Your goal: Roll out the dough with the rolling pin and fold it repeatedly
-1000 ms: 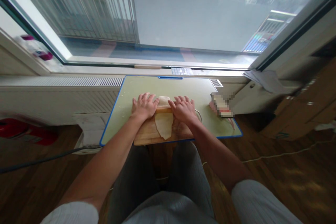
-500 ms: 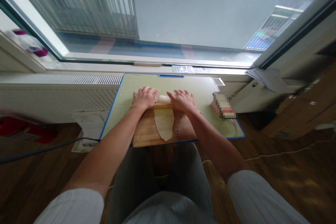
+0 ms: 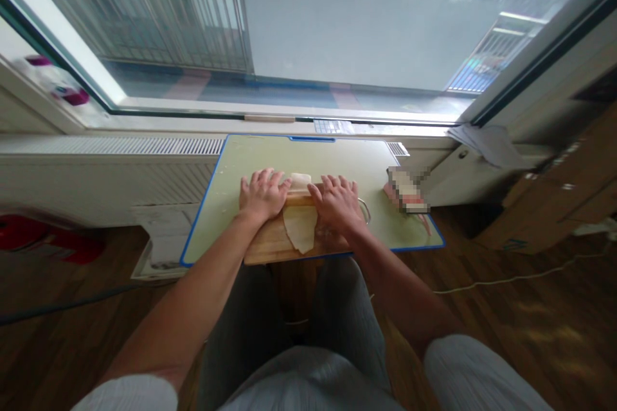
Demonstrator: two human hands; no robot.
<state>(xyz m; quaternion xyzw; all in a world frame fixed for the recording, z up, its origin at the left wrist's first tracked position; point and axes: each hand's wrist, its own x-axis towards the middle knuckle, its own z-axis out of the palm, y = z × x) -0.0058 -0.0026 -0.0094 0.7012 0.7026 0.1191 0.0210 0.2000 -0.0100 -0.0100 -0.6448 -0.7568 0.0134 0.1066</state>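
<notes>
A wooden rolling pin [image 3: 301, 199] lies crosswise over a long, thin sheet of dough [image 3: 299, 225], which shows on both sides of it. Under the dough is a wooden cutting board [image 3: 270, 245]. My left hand [image 3: 264, 194] rests palm down over the pin's left end, fingers spread and stretched forward. On the other end lies my right hand [image 3: 337, 201], likewise flat with its fingers extended. Both palms hide the ends of the pin. Beside the right hand, a metal ring handle [image 3: 365, 210] sticks out from the board.
Beneath the board is a pale green mat [image 3: 260, 151] with a blue rim. A blurred-out object [image 3: 407, 191] lies at its right. Beyond stand a radiator [image 3: 120, 186] and a window. A red fire extinguisher [image 3: 53, 241] is at left, a cardboard box [image 3: 535, 205] at right.
Both hands and the rolling pin have come slightly toward me along the dough. More dough shows beyond the pin, and the metal ring is now in plainer sight.
</notes>
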